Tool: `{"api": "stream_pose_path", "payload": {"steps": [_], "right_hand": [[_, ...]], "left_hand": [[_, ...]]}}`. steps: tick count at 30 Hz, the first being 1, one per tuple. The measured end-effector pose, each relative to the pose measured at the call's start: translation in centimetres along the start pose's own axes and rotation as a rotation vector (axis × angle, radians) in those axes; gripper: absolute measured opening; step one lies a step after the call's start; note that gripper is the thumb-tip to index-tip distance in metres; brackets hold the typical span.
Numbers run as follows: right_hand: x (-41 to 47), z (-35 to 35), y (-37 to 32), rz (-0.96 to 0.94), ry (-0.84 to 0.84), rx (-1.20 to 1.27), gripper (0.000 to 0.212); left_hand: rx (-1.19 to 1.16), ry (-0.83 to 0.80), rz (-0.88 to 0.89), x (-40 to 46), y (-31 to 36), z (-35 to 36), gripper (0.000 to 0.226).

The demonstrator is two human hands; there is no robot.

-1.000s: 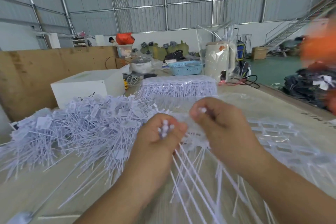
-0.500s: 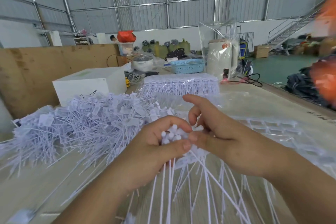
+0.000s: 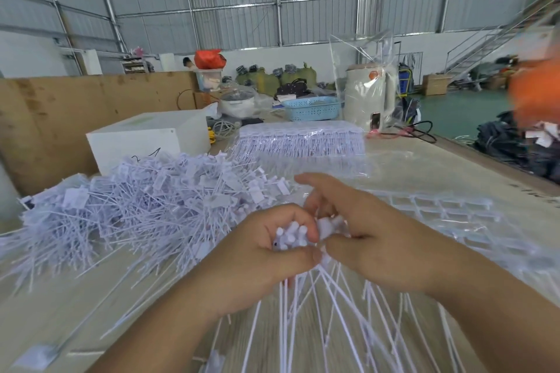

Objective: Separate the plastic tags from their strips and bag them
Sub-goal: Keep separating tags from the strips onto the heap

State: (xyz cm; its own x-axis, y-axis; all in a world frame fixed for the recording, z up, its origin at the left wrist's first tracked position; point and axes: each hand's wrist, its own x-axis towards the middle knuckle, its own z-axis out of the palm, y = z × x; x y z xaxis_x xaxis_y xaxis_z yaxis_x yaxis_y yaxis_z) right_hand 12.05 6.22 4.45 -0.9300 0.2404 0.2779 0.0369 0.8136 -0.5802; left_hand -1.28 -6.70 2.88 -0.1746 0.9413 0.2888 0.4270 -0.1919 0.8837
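Many loose tags (image 3: 145, 209) are heaped left of the left hand (image 3: 257, 263), which grips a bunch (image 3: 291, 239); unbagged strips (image 3: 303, 142) remain beyond.

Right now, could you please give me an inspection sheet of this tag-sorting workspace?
Surface: pale wood-grain table, largely covered.
Job's things: loose tag pile at left; tag bundle gripped in hand, tails fanning toward the camera; packed tag strips behind; emptied strip frames at right.
Clutter: white box, blue basket, pot, kettle inside a clear bag.
Grippers: left hand grips the bundle's heads; right hand pinches at the same heads.
Cables: black cable beside the kettle.
Surroundings: metal-walled warehouse, staircase, bagged goods.
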Motion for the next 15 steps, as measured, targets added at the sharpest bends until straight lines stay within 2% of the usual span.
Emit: {"api": "stream_pose_path", "payload": {"steps": [3,4,6,10,12,15], "right_hand": [[-0.8,-0.9,0.1,0.037,-0.008,0.014,0.012],[-0.6,-0.9,0.1,0.023,-0.017,0.061,0.005],[-0.4,-0.9,0.3,0.022,-0.035,0.086,0.013],[-0.7,-0.8,0.3,0.006,-0.108,0.214,0.008],[-0.7,-1.1,0.6,-0.006,-0.135,0.282,0.007],[-0.7,-1.9,1.0,-0.017,-0.133,0.422,0.011]], "left_hand": [[-0.021,0.016,-0.021,-0.1,0.1,-0.5,0.015],[-0.041,-0.002,-0.024,-0.2,0.2,-0.6,0.016],[-0.09,-0.051,-0.049,-0.3,0.2,-0.7,0.012],[-0.119,-0.128,-0.067,-0.4,0.2,-1.0,0.012],[-0.12,-0.142,-0.056,-0.4,0.4,-0.9,0.007],[-0.121,-0.102,-0.043,-0.4,0.4,-0.8,0.016]]}}
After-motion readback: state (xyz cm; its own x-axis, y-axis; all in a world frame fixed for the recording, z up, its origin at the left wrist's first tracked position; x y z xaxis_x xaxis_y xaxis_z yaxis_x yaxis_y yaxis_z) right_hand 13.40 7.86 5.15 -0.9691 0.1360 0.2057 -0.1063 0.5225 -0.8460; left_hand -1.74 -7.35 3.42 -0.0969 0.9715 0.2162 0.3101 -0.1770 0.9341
